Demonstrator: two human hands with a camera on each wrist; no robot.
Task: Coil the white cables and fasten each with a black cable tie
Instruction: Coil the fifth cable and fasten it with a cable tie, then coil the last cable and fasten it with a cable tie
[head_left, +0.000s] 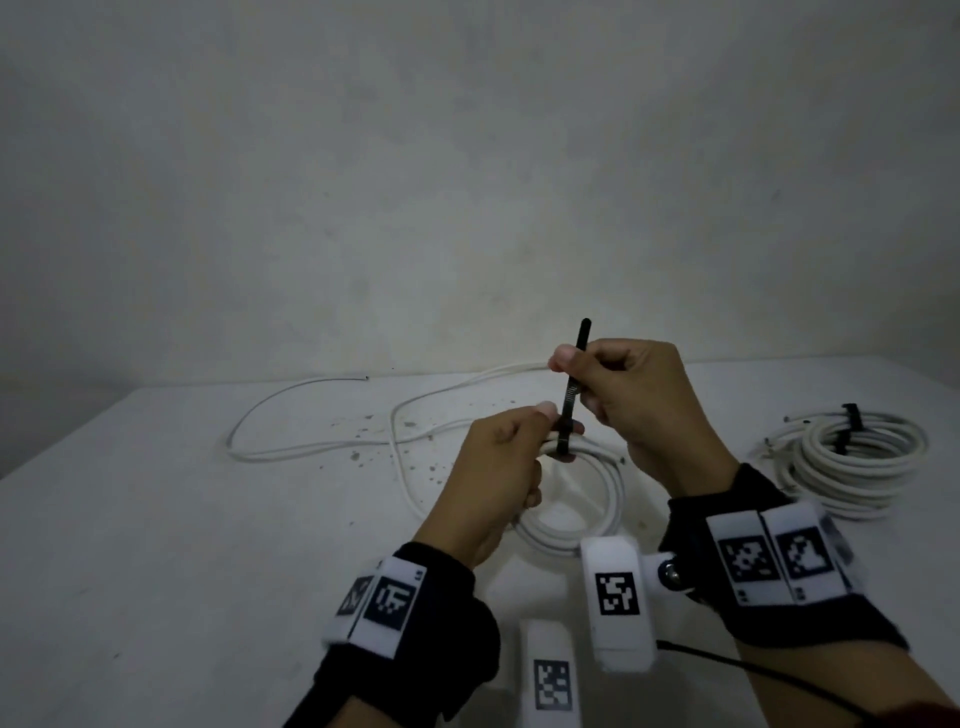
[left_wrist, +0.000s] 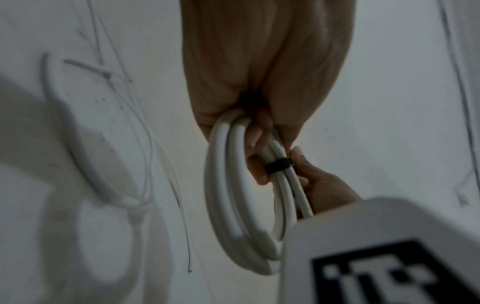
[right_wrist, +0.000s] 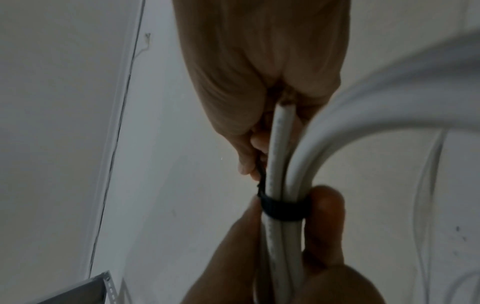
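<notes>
A white cable coil (head_left: 587, 501) is lifted off the white table (head_left: 156, 519) between both hands. A black cable tie (head_left: 570, 395) is looped round the coil's top strands, its tail pointing straight up. My left hand (head_left: 550, 423) grips the coil and pinches it at the tie's band (right_wrist: 283, 208). My right hand (head_left: 569, 366) pinches the tail a little above the coil. In the left wrist view the band (left_wrist: 278, 165) sits tight round several strands of the coil (left_wrist: 228, 185). The tie's head is hidden by fingers.
Two coils (head_left: 857, 462) with black ties on them lie at the table's right. A loose white cable (head_left: 311, 447) snakes over the far middle and left. A grey wall rises behind the table. A metal bracket (right_wrist: 85, 292) shows low in the right wrist view.
</notes>
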